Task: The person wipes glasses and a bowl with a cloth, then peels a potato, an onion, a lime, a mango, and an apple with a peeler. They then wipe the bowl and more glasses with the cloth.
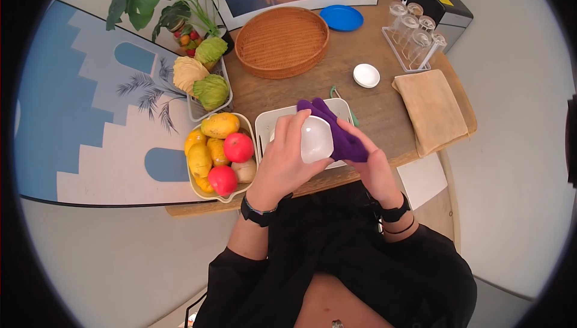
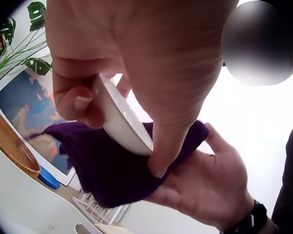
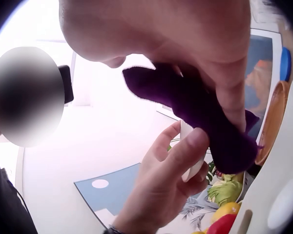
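A small white bowl [image 1: 317,140] is gripped by its rim in my left hand [image 1: 286,163], thumb on one side and fingers on the other. My right hand [image 1: 374,169] holds a purple cloth [image 1: 344,139] against the bowl's right side. In the left wrist view the cloth [image 2: 107,161] lies behind the bowl [image 2: 122,117], and the right palm [image 2: 210,180] supports it. The right wrist view shows the cloth [image 3: 200,117] draped under the right fingers. Both hands are above a white rectangular basin [image 1: 273,115], whose contents are mostly hidden.
Left of the basin stands a container of fruit [image 1: 217,152], with leafy vegetables [image 1: 210,91] in a bin behind. Further back are a woven basket [image 1: 282,42] and a blue plate [image 1: 341,18]. To the right are white dishes [image 1: 366,75], a glass rack [image 1: 415,36] and a tan cloth [image 1: 430,112].
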A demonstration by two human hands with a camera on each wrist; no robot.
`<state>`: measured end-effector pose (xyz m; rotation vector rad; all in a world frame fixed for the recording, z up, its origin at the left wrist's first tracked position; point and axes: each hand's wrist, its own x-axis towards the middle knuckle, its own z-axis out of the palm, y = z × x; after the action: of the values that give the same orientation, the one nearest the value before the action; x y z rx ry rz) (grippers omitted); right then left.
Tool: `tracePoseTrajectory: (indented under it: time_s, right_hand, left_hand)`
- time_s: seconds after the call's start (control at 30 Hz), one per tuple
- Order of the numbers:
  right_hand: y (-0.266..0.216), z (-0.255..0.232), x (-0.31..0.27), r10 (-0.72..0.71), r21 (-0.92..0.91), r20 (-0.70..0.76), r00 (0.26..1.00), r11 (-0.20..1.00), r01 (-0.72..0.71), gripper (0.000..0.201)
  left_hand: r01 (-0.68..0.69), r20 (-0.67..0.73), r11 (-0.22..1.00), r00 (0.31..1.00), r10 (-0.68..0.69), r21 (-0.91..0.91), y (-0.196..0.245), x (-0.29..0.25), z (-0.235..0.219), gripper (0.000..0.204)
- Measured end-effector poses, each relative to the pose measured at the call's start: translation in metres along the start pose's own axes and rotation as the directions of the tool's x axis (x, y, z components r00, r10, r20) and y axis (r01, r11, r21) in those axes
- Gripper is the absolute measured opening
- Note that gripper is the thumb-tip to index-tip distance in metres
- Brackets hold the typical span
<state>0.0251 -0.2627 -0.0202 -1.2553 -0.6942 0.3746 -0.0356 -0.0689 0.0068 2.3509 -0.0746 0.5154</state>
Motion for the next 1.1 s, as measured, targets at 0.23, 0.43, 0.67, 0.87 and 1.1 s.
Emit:
tracePoseTrajectory:
  time_s: [0.23,0.43,0.67,0.87,1.1]
  right_hand:
    - [-0.001,-0.006,0.007,0.066,0.291,-0.02,0.998,0.955,-0.057,0.054]
    - [0.028,-0.005,0.011,0.048,0.38,-0.039,0.998,0.924,-0.03,0.065]
    - [0.034,0.014,0.014,0.096,0.284,-0.034,0.995,0.955,-0.083,0.084]
    - [0.016,0.017,0.018,0.289,0.071,-0.147,0.946,0.957,-0.281,0.058]
    - [0.022,0.02,0.021,0.204,-0.01,-0.361,0.91,0.975,-0.223,0.041]
  left_hand:
    - [-0.167,-0.148,0.985,0.974,0.173,0.052,-0.005,0.001,0.001,0.087]
    - [-0.181,-0.068,0.981,0.982,0.176,-0.075,0.002,0.0,-0.002,0.086]
    - [-0.127,0.064,0.983,0.989,0.136,-0.131,-0.001,-0.006,0.004,0.086]
    - [-0.083,0.192,0.992,0.976,0.1,-0.097,0.005,-0.013,-0.003,0.078]
    - [0.147,0.055,0.982,0.988,-0.141,-0.12,-0.018,-0.017,-0.003,0.03]
